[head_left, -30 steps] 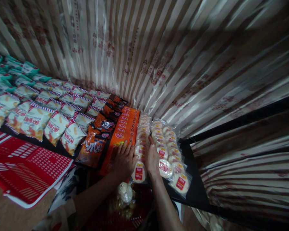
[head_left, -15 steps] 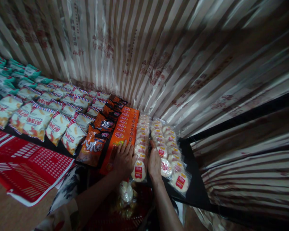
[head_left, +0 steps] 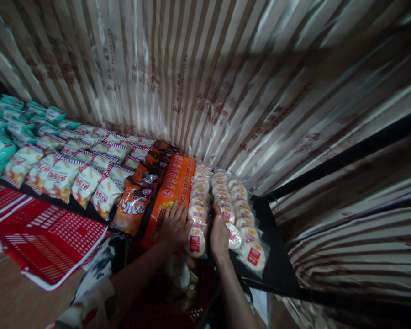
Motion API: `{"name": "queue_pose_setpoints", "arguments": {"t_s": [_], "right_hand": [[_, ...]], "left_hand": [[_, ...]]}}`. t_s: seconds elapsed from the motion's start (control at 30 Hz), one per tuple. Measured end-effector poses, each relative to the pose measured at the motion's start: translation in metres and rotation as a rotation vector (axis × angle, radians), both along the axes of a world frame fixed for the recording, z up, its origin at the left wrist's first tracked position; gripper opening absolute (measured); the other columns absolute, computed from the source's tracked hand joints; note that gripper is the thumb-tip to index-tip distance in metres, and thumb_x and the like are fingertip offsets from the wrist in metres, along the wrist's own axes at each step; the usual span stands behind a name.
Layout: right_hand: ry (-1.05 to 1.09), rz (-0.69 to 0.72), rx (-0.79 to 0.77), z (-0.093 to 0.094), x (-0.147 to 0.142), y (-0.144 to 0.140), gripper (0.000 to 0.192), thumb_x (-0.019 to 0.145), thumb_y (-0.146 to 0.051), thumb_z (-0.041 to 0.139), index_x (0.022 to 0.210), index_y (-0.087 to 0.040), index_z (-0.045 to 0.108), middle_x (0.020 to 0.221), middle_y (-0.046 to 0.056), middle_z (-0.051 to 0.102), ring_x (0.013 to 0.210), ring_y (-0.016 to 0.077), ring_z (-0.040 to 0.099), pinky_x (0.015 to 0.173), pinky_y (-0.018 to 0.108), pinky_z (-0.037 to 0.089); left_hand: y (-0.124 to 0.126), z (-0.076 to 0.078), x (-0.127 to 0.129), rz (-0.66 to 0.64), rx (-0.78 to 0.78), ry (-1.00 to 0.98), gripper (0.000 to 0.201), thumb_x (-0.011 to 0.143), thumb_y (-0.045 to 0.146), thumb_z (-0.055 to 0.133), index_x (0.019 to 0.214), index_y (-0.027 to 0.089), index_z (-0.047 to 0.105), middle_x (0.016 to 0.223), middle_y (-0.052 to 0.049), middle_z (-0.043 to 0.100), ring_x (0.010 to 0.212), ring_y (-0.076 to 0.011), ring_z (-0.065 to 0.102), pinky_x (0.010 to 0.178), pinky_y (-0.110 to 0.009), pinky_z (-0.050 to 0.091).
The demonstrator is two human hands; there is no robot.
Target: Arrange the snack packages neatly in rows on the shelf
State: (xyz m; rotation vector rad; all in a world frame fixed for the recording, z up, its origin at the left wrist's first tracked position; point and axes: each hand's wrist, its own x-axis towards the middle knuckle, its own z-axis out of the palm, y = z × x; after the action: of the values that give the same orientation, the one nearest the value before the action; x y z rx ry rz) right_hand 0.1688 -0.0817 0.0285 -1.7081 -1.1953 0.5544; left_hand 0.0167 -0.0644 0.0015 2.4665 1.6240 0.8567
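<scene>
My left hand (head_left: 174, 226) lies flat with fingers stretched out on the near end of a row of orange packets (head_left: 178, 179). Its right edge meets a row of round rice crackers (head_left: 196, 242) in clear wrappers with red labels. On the other side of that row, my right hand (head_left: 219, 235) stands edge-on, fingers stretched forward and partly hidden. It fits between this row and two more rows of wrapped rice crackers (head_left: 253, 257) to the right. Neither hand is closed around a packet.
A black shelf (head_left: 277, 265) carries the rows. Leftward stand brown snack bags (head_left: 132, 208), white snack bags (head_left: 60, 178) and green bags (head_left: 0, 148). A red basket (head_left: 51, 237) is below left; another red basket (head_left: 157, 315) below me holds wrapped items. A striped curtain (head_left: 150, 68) hangs behind.
The view has shifted slightly, showing more of the green bags at left. Both hands keep almost the same place against the rows.
</scene>
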Motion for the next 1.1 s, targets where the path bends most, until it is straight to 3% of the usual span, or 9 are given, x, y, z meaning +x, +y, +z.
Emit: {"name": "queue_pose_setpoints", "arguments": {"t_s": [0.3,1.1], "right_hand": [[0.032,-0.018,0.021,-0.003,-0.002,-0.006,0.078,0.088,-0.066,0.020,0.130,-0.008,0.052,0.138,0.016,0.049,0.133,0.0239,0.039,0.113,0.044,0.026],[0.049,-0.035,-0.065,-0.011,-0.001,-0.008,0.083,0.086,-0.067,0.017,0.133,-0.006,0.049,0.138,0.017,0.048,0.133,0.0229,0.039,0.114,0.042,0.024]], "left_hand": [[0.000,0.000,0.000,-0.005,0.046,0.004,0.042,0.092,0.033,0.040,0.122,0.011,0.058,0.133,-0.013,0.054,0.133,-0.0300,0.039,0.110,-0.051,0.030],[0.002,0.001,0.008,0.058,-0.016,0.003,0.041,0.093,0.035,0.037,0.121,0.013,0.059,0.134,-0.012,0.054,0.132,-0.0303,0.039,0.109,-0.051,0.031]]}}
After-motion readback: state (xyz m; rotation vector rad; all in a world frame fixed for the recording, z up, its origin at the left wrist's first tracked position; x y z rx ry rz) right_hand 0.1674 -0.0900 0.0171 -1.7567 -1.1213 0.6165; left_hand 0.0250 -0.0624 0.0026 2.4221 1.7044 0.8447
